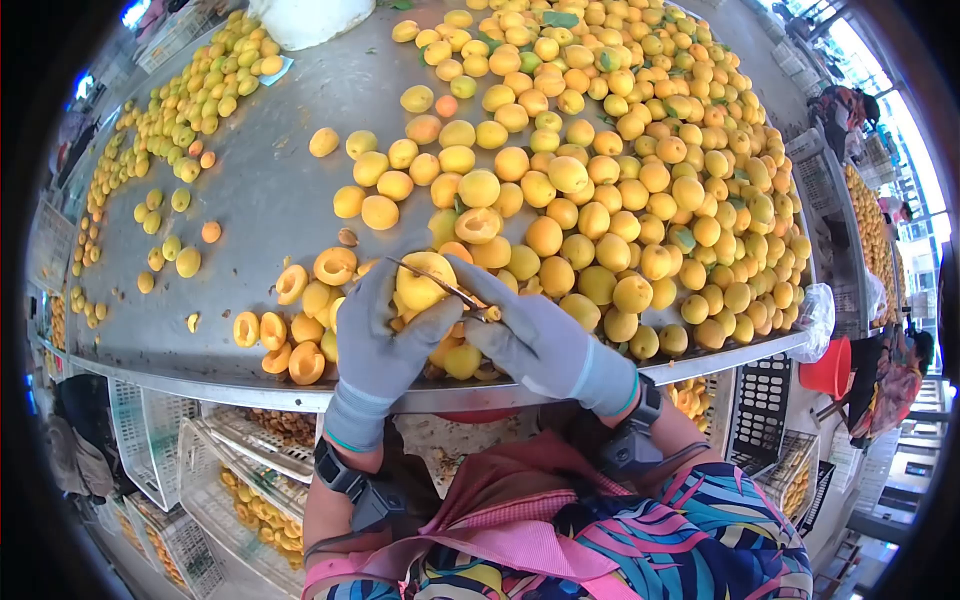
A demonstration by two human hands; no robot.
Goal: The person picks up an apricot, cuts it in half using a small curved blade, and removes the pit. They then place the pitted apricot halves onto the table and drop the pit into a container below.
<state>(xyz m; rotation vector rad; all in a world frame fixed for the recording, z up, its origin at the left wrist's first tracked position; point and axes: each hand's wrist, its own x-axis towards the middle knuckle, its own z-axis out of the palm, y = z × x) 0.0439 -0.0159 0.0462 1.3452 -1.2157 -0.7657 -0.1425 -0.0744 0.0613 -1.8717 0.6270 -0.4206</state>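
Note:
My left hand [383,330], in a grey glove, is closed around a yellow apricot [422,283] near the front edge of the metal table. A thin, dark, knife-like tool [447,287] lies across the fruit. My right hand [545,342], gloved too, grips this tool; its exact kind is hard to make out, and the fingers partly cover it. Left of my hands sit several split apricot halves [335,265], cut faces showing orange. A loose brown pit [347,237] lies just beyond them. Whole apricots [620,190] are heaped in front and to the right.
The metal table [290,150] bears another row of apricots [215,85] at far left and a white bag [310,20] at the back. Below its edge stand crates [240,490] with cut fruit. A red bucket [826,366] and another person [890,385] are at right.

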